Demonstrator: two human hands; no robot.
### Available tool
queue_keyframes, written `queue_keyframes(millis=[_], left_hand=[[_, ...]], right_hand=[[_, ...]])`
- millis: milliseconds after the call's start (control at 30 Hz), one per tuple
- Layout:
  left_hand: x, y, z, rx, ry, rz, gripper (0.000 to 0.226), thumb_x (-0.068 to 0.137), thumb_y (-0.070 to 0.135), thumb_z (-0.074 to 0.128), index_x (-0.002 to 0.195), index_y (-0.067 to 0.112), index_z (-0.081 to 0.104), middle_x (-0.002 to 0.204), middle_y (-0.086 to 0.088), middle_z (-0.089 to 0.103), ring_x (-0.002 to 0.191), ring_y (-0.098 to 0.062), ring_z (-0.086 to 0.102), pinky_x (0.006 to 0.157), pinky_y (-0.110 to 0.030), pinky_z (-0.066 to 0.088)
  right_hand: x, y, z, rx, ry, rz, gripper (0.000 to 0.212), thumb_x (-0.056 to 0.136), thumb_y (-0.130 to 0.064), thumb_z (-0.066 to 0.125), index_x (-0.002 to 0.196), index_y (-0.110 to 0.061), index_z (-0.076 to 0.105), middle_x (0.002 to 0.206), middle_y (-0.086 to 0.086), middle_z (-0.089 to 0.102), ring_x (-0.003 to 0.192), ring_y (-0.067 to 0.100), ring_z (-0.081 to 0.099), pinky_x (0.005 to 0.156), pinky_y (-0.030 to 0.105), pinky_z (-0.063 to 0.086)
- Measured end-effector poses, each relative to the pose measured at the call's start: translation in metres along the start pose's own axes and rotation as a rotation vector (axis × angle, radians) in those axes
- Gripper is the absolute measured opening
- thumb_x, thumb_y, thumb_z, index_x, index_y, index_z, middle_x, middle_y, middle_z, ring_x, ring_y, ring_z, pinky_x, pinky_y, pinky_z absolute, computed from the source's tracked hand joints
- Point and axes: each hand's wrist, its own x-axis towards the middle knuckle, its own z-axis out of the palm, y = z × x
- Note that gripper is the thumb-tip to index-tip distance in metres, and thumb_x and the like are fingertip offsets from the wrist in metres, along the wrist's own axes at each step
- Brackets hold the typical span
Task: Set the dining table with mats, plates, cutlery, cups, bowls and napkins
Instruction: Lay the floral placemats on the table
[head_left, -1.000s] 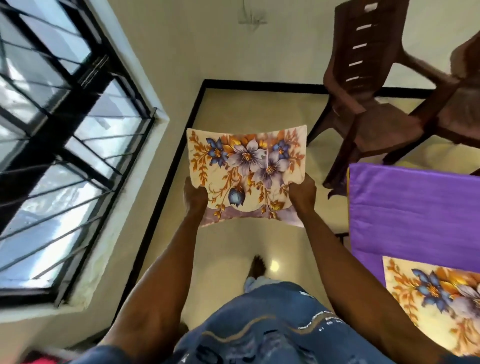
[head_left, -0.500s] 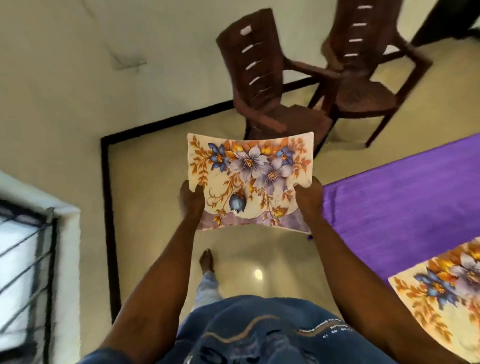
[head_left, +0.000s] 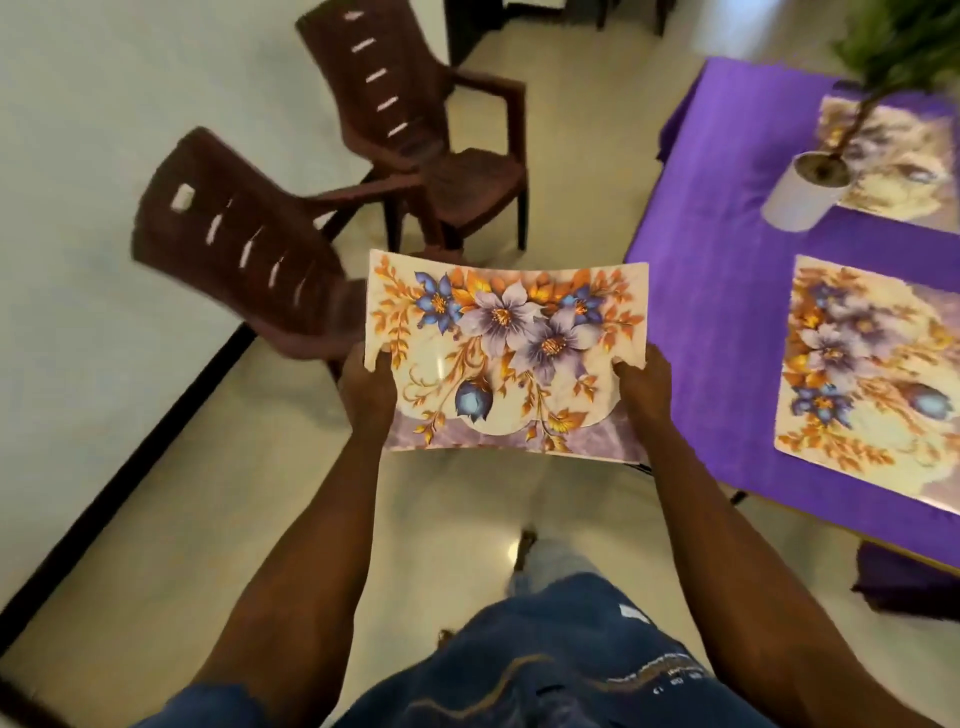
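Note:
I hold a floral place mat (head_left: 506, 353) in the air over the floor, in front of my body. My left hand (head_left: 366, 387) grips its left edge and my right hand (head_left: 644, 387) grips its right edge. The mat sags a little in the middle. To the right stands the dining table under a purple cloth (head_left: 727, 249). Two matching floral mats lie on it: a near mat (head_left: 872, 374) and a far mat (head_left: 904, 156).
A white pot with a green plant (head_left: 802, 195) stands on the table between the two mats. Two brown plastic chairs (head_left: 244, 249) (head_left: 415, 124) stand by the white wall ahead and left. Cream floor lies between me and the table.
My view has swung to the right: the window has left the frame and more of the table with its two mats and the plant shows. The mat stays held in both hands.

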Motion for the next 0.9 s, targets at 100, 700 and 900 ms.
queue_keyframes(millis=[100,700,900], left_hand=[[0.031,0.024,0.042,-0.017,-0.135,0.073,0.033,0.096,0.034,0.06,0.113,0.006,0.064,0.109,-0.007,0.068,0.099,-0.023,0.063,0.077,-0.025,0.043],[0.128,0.169,0.308,0.281,-0.66,0.468,0.039,0.092,0.046,0.055,0.121,0.02,0.061,0.115,-0.008,0.067,0.107,-0.032,0.061,0.088,-0.04,0.047],[0.135,0.205,0.414,0.378,-0.883,0.775,0.037,0.096,0.038,0.056,0.121,0.012,0.064,0.114,-0.017,0.069,0.105,-0.041,0.061,0.087,-0.042,0.047]], right_hand=[[0.015,0.005,-0.011,0.022,0.133,0.047,0.04,0.074,-0.023,0.059,0.111,-0.007,0.064,0.109,0.013,0.069,0.101,0.03,0.065,0.085,0.041,0.053],[0.078,0.036,-0.052,0.221,0.71,0.311,0.028,0.089,-0.008,0.063,0.117,-0.003,0.063,0.115,0.015,0.067,0.107,0.031,0.062,0.085,0.034,0.047],[0.087,0.042,-0.037,0.298,0.921,0.435,0.016,0.091,-0.011,0.061,0.106,-0.014,0.064,0.108,0.009,0.067,0.103,0.028,0.062,0.09,0.046,0.051]])
